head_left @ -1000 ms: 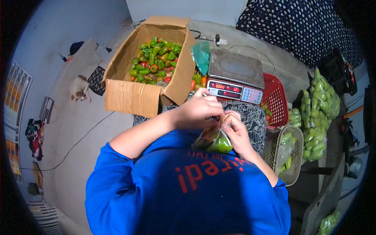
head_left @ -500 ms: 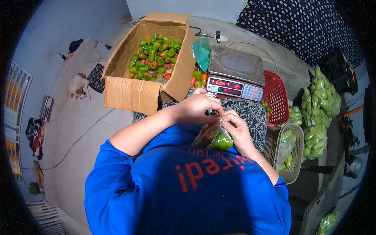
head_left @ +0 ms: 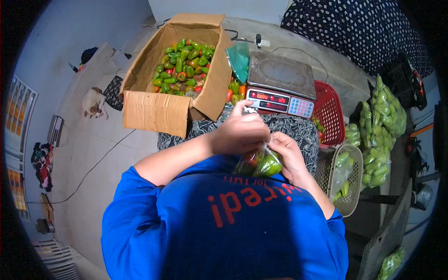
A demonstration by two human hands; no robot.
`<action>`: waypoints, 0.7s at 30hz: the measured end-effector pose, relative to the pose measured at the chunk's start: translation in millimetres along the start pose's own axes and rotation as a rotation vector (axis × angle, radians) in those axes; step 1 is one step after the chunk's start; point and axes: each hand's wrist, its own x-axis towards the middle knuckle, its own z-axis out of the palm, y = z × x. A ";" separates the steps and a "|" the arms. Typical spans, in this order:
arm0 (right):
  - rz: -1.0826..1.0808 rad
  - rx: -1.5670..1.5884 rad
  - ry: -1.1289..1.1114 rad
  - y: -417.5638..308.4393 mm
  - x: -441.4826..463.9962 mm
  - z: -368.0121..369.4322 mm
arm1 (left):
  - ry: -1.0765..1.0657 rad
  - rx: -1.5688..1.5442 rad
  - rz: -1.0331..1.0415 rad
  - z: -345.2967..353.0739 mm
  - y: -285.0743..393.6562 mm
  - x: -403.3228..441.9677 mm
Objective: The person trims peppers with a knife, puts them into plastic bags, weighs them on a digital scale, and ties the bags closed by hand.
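Observation:
Against my blue shirt hangs a clear plastic bag of peppers (head_left: 264,164), with green and reddish ones showing through the film. My right hand (head_left: 285,150) is closed, pinching the gathered neck of the bag between thumb and fingers. On the other side of the neck, my left hand (head_left: 243,131) is curled with its fingertips at the bag's top, its index finger raised. Its exact grip is partly hidden behind the knuckles. Just beyond my hands stands a digital scale (head_left: 281,77) with a lit red display and nothing on its plate.
An open cardboard box (head_left: 156,107) of green and red peppers stands at the left. A green plastic bag (head_left: 239,63) lies by the scale. To the right are a red basket (head_left: 332,109), a beige basket (head_left: 355,179) and bagged green vegetables (head_left: 389,114). A dog (head_left: 94,102) lies on the floor.
My left hand has turned and its index finger now points up toward the scale. The bag and my right hand have shifted slightly right.

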 end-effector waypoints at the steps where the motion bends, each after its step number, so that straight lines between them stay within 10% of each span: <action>1: -0.005 -0.016 0.020 0.2 0.4 0.1 | -0.012 0.001 0.005 0.1 -0.1 1.3; 21: -0.080 0.080 -0.047 -4.4 15.4 6.0 | 0.001 0.178 -0.199 -0.5 3.9 -4.3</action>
